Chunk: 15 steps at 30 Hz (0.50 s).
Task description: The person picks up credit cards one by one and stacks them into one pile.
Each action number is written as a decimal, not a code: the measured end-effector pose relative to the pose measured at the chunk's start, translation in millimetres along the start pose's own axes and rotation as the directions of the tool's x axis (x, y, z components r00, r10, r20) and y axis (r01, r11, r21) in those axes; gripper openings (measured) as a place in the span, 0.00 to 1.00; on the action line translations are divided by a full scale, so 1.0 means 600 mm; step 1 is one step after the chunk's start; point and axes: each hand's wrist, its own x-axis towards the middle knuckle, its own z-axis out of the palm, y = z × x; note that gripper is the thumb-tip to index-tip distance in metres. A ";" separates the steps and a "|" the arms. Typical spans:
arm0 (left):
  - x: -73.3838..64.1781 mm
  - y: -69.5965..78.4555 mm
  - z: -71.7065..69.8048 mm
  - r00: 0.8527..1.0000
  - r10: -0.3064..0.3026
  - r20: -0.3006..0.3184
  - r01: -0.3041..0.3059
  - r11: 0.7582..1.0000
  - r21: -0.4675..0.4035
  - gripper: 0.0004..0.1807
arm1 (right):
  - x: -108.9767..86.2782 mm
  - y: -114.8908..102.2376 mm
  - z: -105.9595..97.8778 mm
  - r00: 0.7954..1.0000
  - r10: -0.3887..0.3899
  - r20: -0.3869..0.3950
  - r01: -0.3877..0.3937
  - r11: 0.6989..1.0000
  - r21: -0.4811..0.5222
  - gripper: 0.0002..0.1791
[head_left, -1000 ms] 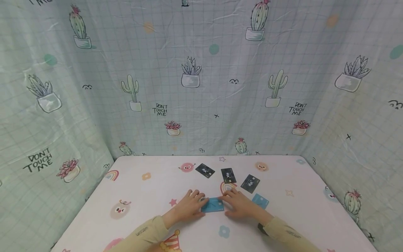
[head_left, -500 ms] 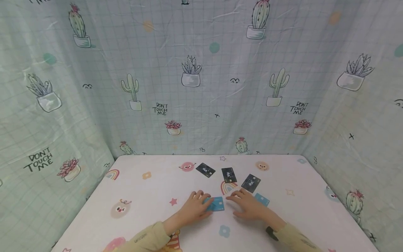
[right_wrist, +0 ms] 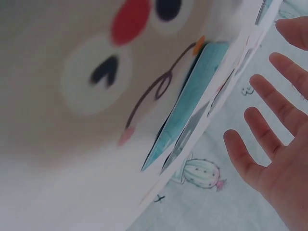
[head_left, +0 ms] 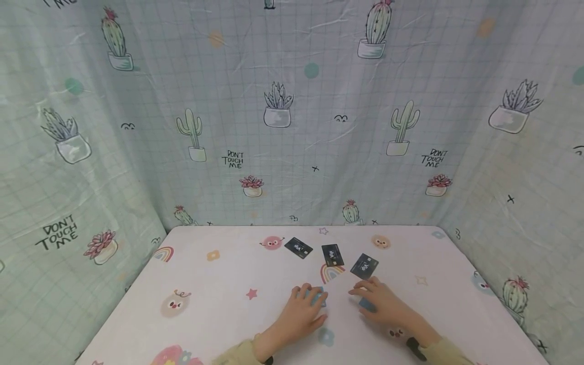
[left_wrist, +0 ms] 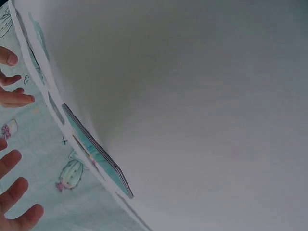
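A small stack of blue-topped cards lies on the table, partly hidden in the head view under my left hand. Its layered edges show in the left wrist view, where the stack lies flat and the left fingers are spread and apart from it. My right hand hovers over another blue card, covering much of it. Loose, spread fingers show in the right wrist view, off to the side of that blue card. Neither hand grips anything.
Three black cards marked "Vip" lie farther back: a left one, a middle one and a right one. The white table has printed figures. Cactus-print curtains stand behind it and at both sides.
Both hands were at the sides of the blue stack. My right hand has let go and moved right over the other blue card. My left hand has come off the stack and shifted right.
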 end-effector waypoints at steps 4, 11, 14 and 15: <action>0.008 0.012 0.002 1.000 0.002 -0.022 -0.001 1.000 0.015 0.24 | -0.012 0.013 -0.004 1.000 0.030 0.004 -0.030 0.999 -0.020 0.24; 0.037 0.032 0.012 0.999 0.014 -0.034 -0.012 0.998 0.065 0.25 | -0.022 0.029 -0.015 0.993 0.101 0.061 -0.100 0.995 -0.022 0.23; 0.054 0.046 0.018 0.999 -0.005 -0.047 0.010 0.996 0.092 0.26 | -0.023 0.036 -0.018 0.982 0.159 0.105 -0.155 0.987 -0.040 0.23; 0.059 0.051 0.020 0.999 -0.015 -0.047 0.020 0.995 0.100 0.26 | -0.024 0.039 -0.018 0.978 0.176 0.114 -0.171 0.984 -0.051 0.23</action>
